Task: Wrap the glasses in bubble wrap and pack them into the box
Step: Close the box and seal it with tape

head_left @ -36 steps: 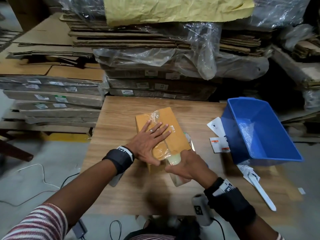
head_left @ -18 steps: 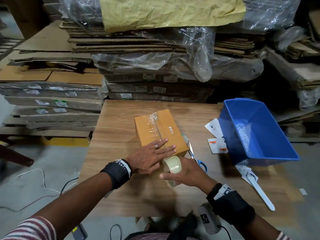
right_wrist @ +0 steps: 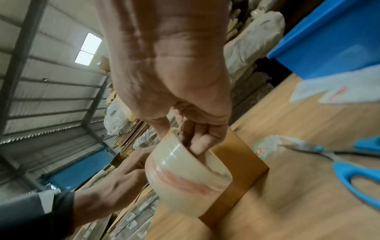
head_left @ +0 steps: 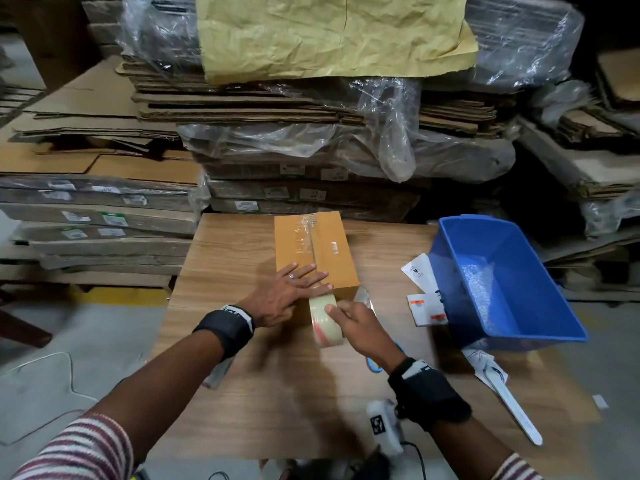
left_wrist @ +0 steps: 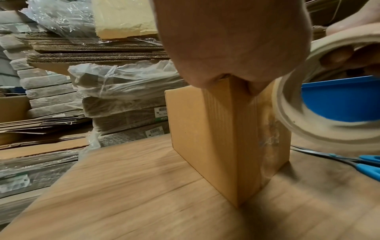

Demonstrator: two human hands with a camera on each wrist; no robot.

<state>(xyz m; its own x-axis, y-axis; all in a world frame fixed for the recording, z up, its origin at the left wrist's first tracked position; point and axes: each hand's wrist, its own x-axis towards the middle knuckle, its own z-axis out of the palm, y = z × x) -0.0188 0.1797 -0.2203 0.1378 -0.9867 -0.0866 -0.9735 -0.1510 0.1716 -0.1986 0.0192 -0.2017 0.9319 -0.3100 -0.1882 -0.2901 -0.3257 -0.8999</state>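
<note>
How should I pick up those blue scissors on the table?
Take the scissors by the blue handle loops, reaching from the near right side. They lie flat with the blades pointing toward the box, and the right hand with the tape roll hovers over that end.

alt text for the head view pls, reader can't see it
On a wooden table, the left hand presses flat on a closed cardboard box while the right hand grips a roll of clear packing tape at its near end. A blue bin stands to the right.

Blue bin (head_left: 554,327) right; scissors (right_wrist: 349,164), labels (head_left: 424,306) on table (head_left: 277,410).
</note>
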